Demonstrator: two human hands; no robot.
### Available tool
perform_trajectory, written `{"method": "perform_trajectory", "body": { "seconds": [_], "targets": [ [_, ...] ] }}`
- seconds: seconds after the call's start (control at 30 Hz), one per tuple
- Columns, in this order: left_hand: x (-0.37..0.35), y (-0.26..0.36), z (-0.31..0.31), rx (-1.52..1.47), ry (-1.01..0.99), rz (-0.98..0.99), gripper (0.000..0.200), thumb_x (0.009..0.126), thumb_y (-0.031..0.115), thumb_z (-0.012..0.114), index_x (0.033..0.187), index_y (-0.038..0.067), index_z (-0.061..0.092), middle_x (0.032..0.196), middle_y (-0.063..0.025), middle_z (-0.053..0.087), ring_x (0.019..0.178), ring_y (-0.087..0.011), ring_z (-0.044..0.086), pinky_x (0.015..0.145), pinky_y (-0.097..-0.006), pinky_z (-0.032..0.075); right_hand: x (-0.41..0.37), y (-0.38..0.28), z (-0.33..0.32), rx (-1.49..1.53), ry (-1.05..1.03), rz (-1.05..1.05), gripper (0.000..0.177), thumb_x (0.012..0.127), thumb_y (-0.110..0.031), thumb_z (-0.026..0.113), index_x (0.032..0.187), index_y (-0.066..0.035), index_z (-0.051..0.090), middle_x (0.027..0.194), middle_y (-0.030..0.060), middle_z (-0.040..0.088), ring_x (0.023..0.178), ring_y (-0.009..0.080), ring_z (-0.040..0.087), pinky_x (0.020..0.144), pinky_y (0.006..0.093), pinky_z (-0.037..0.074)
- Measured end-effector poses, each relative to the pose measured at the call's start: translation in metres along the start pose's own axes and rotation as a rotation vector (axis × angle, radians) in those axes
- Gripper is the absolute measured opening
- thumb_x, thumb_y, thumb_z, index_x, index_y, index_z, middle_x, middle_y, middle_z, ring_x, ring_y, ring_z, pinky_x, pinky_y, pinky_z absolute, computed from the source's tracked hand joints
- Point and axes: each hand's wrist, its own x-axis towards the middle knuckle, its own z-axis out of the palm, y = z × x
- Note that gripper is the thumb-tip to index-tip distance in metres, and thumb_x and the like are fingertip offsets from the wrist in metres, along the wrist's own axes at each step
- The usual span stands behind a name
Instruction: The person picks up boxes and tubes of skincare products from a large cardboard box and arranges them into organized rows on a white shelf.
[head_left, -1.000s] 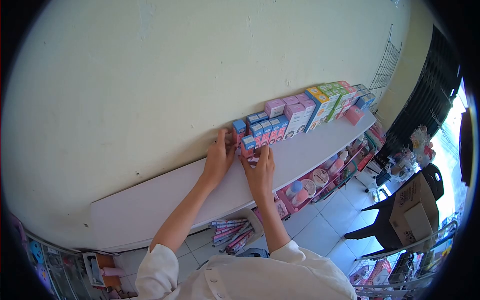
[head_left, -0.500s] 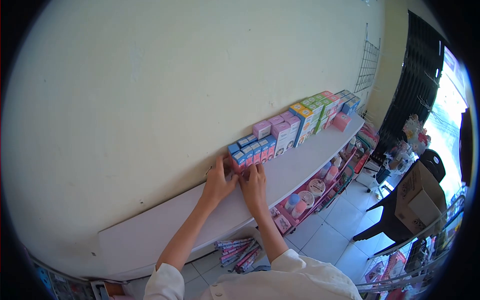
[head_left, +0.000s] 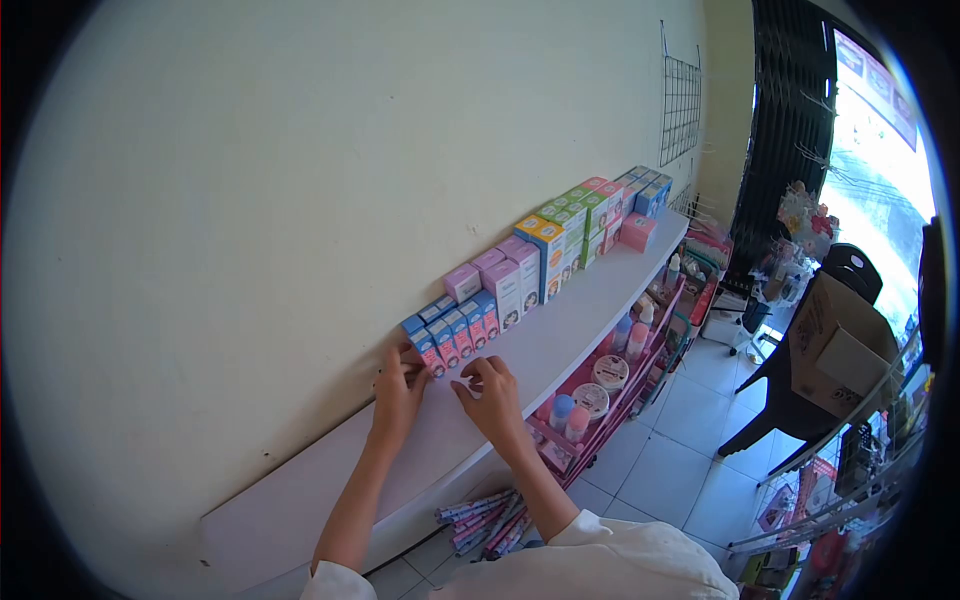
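A row of small blue-and-pink boxes (head_left: 455,340) stands upright on the white shelf (head_left: 330,490) against the wall. My left hand (head_left: 398,395) is at the near end of this row, its fingers spread and touching the end box. Just in front of the boxes, my right hand (head_left: 492,400) hovers over the shelf with thumb and fingers apart and nothing between them. Purple-and-white boxes (head_left: 507,290) adjoin the row on the far side.
Farther along stand yellow-topped blue boxes (head_left: 542,240), green boxes (head_left: 594,215) and a pink box (head_left: 638,232). Below the shelf are a pink rack (head_left: 600,440) of bottles and tubs, and patterned rolls (head_left: 485,522). A chair (head_left: 765,405) bears a cardboard box (head_left: 840,340) at right.
My right hand has drawn away from the front of the small boxes and its fingers have parted. My left hand stays at the row's end. The camera view has turned to the right.
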Motion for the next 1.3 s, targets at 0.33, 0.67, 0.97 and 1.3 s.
{"method": "perform_trajectory", "body": {
  "seconds": [0.33,0.67,0.97,1.3],
  "targets": [
    [-0.033,0.050,-0.030,0.272,0.009,-0.289,0.044,0.063,0.003,0.068,0.101,-0.001,0.045,0.079,-0.0131,0.057,0.074,-0.0186,0.056,0.066,-0.0273,0.047,-0.005,0.067,-0.159,0.069,0.137,0.193,0.014,0.067,0.003,0.061,0.080,0.000,0.057,0.077,0.0061,0.057,0.070,0.0120,0.057,0.062,0.0221,0.045],
    [-0.006,0.172,0.165,-0.295,0.335,0.119,0.015,0.073,0.006,0.058,0.088,0.004,0.053,0.084,-0.0043,0.055,0.074,-0.0110,0.053,0.067,-0.0224,0.042,-0.080,0.148,-0.384,-0.467,0.195,0.564,0.016,0.068,-0.005,0.063,0.080,0.002,0.055,0.077,0.0117,0.057,0.065,0.0196,0.058,0.056,0.0267,0.045],
    [-0.024,0.242,0.426,-0.620,-0.525,0.095,0.017,0.074,0.010,0.058,0.090,0.007,0.052,0.080,-0.0037,0.057,0.068,-0.0107,0.053,0.060,-0.0223,0.043,-0.199,0.170,-0.512,-0.519,0.197,1.006,0.042,0.070,-0.032,0.063,0.097,-0.002,0.052,0.088,0.0166,0.057,0.075,0.0264,0.056,0.067,0.0331,0.046],
    [-0.036,0.303,0.649,-0.718,-0.988,0.042,0.018,0.073,0.009,0.058,0.089,0.003,0.053,0.080,-0.0068,0.059,0.068,-0.0141,0.057,0.058,-0.0246,0.046,-0.203,0.203,-0.613,-0.445,0.424,1.318,0.050,0.073,-0.040,0.056,0.103,0.000,0.051,0.101,0.0192,0.054,0.091,0.0296,0.053,0.077,0.0344,0.043]
  ]
}}
